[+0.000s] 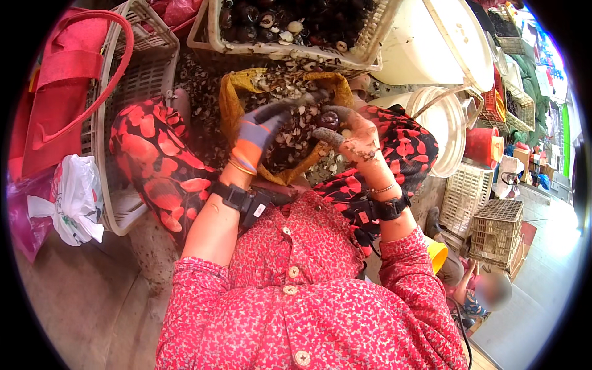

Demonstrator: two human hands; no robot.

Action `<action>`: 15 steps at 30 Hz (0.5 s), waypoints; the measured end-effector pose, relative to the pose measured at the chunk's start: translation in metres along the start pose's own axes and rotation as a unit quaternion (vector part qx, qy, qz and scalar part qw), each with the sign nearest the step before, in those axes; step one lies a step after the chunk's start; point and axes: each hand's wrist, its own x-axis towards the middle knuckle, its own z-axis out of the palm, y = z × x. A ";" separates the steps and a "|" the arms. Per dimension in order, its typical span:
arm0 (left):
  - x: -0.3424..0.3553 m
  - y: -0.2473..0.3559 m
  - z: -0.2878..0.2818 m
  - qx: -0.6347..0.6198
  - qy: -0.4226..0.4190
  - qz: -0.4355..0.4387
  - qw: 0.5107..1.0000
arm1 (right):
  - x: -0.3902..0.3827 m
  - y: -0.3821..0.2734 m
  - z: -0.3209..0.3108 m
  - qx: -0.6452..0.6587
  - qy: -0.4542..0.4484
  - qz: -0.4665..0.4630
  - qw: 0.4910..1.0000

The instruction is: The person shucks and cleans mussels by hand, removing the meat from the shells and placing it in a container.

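Note:
My left hand [262, 129], in a grey, blue and orange glove, is over a yellow sack [234, 95]; its dark fingertips are blurred, and whether they grip anything is unclear. Just right of it, my right hand [354, 139], with dark coverings on some fingers, holds a dark, glossy round bulb [329, 120] between thumb and fingers. Pale peelings and dark bits [290, 148] lie inside the sack and around it. Behind the sack stands a plastic crate [370, 43] of dark round bulbs with a few pale ones among them.
An empty-looking crate [139, 74], red bag [68, 74] and white plastic bag [80, 197] are at left. At right stand white buckets [444, 148], stacked crates [493, 228] and a red bucket [481, 148]. Another person [475, 296] sits low at the lower right.

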 end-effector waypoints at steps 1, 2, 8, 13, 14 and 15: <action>-0.005 0.001 0.003 0.055 -0.070 0.073 0.993 | -0.001 -0.001 -0.002 0.025 0.000 0.007 1.000; -0.006 -0.002 0.008 0.111 -0.112 0.149 0.976 | -0.002 -0.001 -0.004 0.050 0.000 0.014 0.999; 0.002 -0.005 0.002 0.144 -0.017 0.173 0.974 | -0.006 -0.020 -0.008 0.063 0.001 0.095 0.993; 0.003 -0.006 0.000 0.196 0.005 0.265 0.944 | -0.010 -0.009 -0.004 0.012 -0.036 0.004 0.999; 0.008 -0.014 -0.009 0.066 0.036 0.181 0.981 | -0.011 -0.014 -0.002 -0.041 -0.052 -0.008 0.998; 0.004 -0.003 0.004 0.110 0.015 0.218 0.970 | -0.012 -0.012 -0.002 0.013 -0.055 -0.019 0.998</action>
